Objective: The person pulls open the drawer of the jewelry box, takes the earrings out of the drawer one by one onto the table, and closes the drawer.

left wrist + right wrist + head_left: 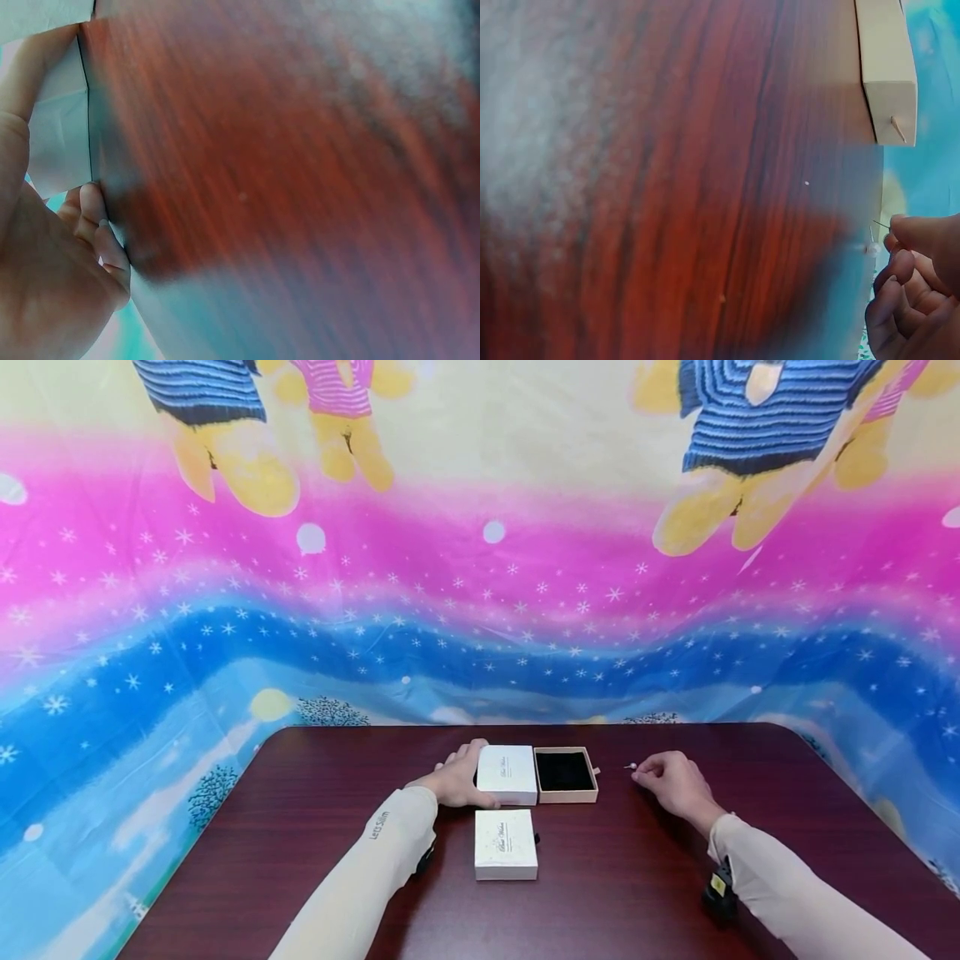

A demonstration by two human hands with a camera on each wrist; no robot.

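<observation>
In the head view my left hand [453, 778] grips a white gift box [507, 772] from its left side. The left wrist view shows the thumb along one side of the box [60, 139] and the fingers at the other. Right of it lies the box's pulled-out drawer [567, 797], with a black pad inside and a small tab on its right side. My right hand [677, 783] pinches a small pearl earring [632, 766] between thumb and fingertips, to the right of the drawer. Its thin pin and pale bead [871, 247] show in the right wrist view.
A second white gift box [506, 845], with a dark tab on its right, lies nearer on the dark red wooden table [615, 893]. A printed cloth [450, 568] hangs behind the table and around its sides.
</observation>
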